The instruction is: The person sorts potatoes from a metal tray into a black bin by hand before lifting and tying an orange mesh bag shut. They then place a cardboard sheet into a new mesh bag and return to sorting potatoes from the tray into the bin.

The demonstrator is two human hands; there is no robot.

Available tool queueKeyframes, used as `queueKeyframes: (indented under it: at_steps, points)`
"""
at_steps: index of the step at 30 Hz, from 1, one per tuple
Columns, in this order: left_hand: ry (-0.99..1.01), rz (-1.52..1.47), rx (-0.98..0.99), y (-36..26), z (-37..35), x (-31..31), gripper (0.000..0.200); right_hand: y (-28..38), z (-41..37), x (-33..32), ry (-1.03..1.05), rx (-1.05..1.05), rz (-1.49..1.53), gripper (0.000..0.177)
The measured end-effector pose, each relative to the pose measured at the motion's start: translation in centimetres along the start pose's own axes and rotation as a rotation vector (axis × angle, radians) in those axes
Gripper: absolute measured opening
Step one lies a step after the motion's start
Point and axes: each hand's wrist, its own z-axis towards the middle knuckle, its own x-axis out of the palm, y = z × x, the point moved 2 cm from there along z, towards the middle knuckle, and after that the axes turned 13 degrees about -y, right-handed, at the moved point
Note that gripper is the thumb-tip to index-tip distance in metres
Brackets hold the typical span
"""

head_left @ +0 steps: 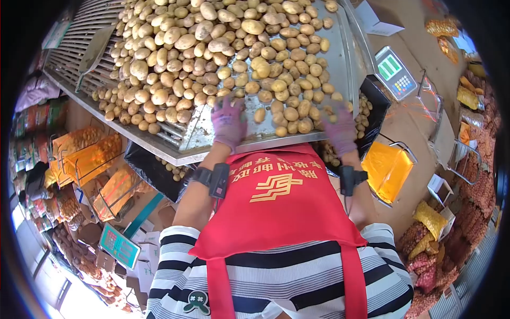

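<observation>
A large heap of potatoes [186, 58] covers the metal sorting table [204, 130]. My left hand [229, 123], in a purple glove, is over the near part of the table, its fingers spread at the edge of the heap. My right hand [339, 126], also gloved, is at the near right corner beside several potatoes; its fingertips are blurred. Between the two hands lie loose potatoes [291, 114]. Below the right corner, more potatoes fill a black-lined container [375, 109]. I see nothing held in my left hand.
A scale [396, 73] with a green display stands at the right, near an orange bag [388, 171] on a frame. Another scale display [120, 245] is at lower left. A metal scoop [95, 50] lies on the slatted part. Filled sacks [94, 154] stand left.
</observation>
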Motion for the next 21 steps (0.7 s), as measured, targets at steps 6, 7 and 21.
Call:
queueKeyframes:
  at_steps: [6,7,21]
  points:
    - [0.197,0.157,0.137,1.7,1.3,2.0,0.056,6.6,-0.7,3.4,0.462,-0.307,-0.087,0.041]
    - [0.108,-0.205,-0.021,2.3,1.0,1.9,0.048,5.8,-0.7,3.1,0.311,-0.164,-0.059,0.039]
    - [0.726,-2.084,-0.944,-0.8,-6.7,1.6,0.062,7.6,0.5,3.2,0.323,-0.025,0.402,0.050]
